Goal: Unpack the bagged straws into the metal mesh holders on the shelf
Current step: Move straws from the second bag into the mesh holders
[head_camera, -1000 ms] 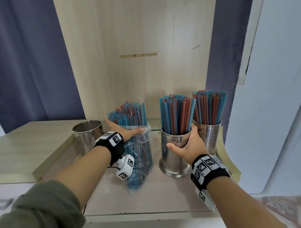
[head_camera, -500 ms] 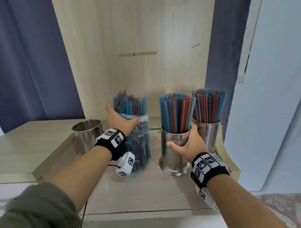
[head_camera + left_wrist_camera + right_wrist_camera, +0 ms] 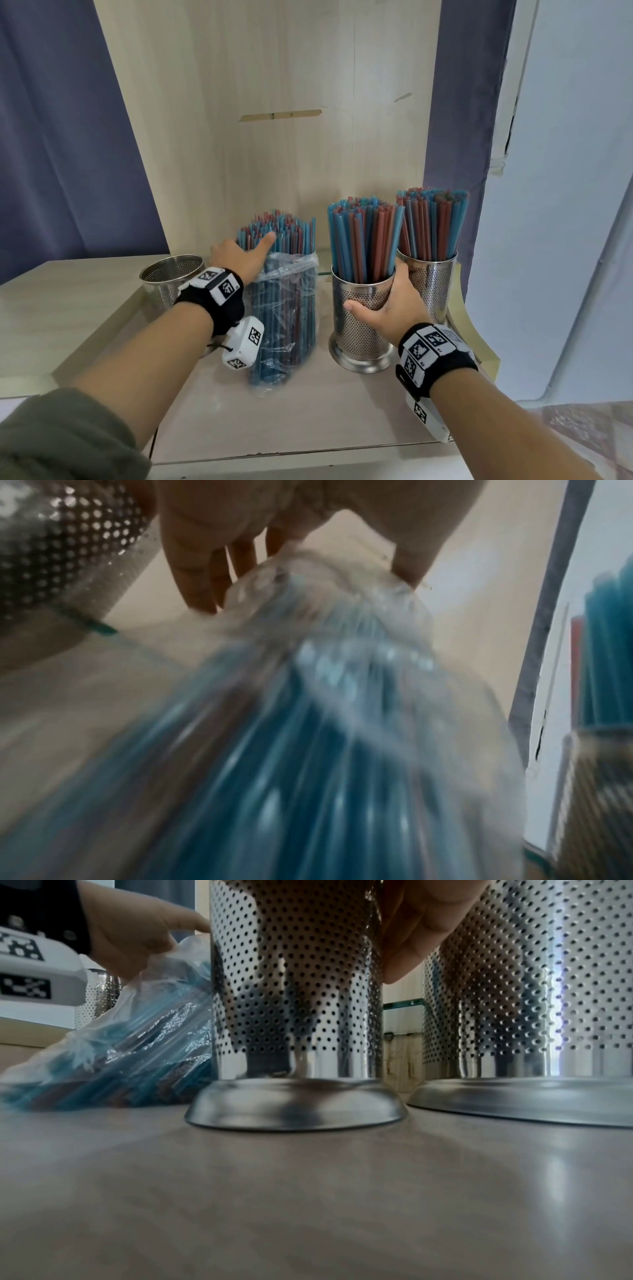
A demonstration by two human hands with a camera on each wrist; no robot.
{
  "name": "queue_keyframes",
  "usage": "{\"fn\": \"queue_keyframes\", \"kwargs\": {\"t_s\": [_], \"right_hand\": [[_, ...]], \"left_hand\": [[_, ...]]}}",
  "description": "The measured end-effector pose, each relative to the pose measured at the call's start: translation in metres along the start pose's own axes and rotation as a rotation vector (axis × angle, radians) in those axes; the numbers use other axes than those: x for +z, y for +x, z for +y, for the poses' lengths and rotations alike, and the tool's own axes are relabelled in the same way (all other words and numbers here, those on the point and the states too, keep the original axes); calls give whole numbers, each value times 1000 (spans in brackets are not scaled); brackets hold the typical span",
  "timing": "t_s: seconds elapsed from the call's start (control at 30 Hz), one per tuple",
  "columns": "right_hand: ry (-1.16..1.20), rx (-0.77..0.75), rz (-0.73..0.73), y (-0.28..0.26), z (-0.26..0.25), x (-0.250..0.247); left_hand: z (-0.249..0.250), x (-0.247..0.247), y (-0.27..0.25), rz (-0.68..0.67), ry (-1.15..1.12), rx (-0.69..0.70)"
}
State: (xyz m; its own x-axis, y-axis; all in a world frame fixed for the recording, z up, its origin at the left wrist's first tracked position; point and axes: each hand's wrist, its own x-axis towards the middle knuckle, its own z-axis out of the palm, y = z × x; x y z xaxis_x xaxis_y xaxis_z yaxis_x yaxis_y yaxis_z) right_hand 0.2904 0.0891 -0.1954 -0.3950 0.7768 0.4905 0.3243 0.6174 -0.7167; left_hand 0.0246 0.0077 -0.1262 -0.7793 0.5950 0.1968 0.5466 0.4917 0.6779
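Left grip [image 3: 239,255] clasped the crumpled mouth of our clear plastic bag of blue and red straws [image 3: 286,308], which leaned on the wooden shelf [image 3: 308,411]. Our right grip [image 3: 387,308] curled round the full perforated steel holder [image 3: 359,329] just beside it; an empty perforated steel holder [image 3: 168,281] stood on the far side of our left grip. We judged the bundle light, its film slippery, best held at the neck.

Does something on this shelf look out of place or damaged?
Nothing is spilled. The bag of straws leans instead of standing upright, with the left hand at its open top. A gouged strip marks the back panel.
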Motion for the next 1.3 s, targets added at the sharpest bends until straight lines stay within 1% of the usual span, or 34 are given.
{"fn": "queue_keyframes", "kwargs": {"t_s": [0.1,0.17,0.2,0.43,0.6,0.67,0.87,1.03,1.13,1.3], "right_hand": [[9,-5,4,-1,-1,-1],[12,-3,4,-1,-1,-1],[14,-1,3,-1,-1,-1],[18,-8,0,-1,-1,-1],[19,-18,3,0,0,0],[26,-25,2,0,1,0],[35,-21,-3,1,3,0],[34,-22,-5,1,4,1],[23,-18,-3,2,4,1],[34,-22,-2,1,3,1]], "left_hand": [[9,-11,13,-81,140,-45],[12,-13,17,-136,185,-42],[12,-13,20,-142,183,-37],[9,-14,32,-107,-3,-69],[21,-23,39,-100,-85,-41],[27,-27,40,-102,-95,0],[36,-38,42,3,-127,61],[40,-44,45,22,-148,106],[43,-46,47,53,-203,128],[48,-51,47,77,-268,113]]}}
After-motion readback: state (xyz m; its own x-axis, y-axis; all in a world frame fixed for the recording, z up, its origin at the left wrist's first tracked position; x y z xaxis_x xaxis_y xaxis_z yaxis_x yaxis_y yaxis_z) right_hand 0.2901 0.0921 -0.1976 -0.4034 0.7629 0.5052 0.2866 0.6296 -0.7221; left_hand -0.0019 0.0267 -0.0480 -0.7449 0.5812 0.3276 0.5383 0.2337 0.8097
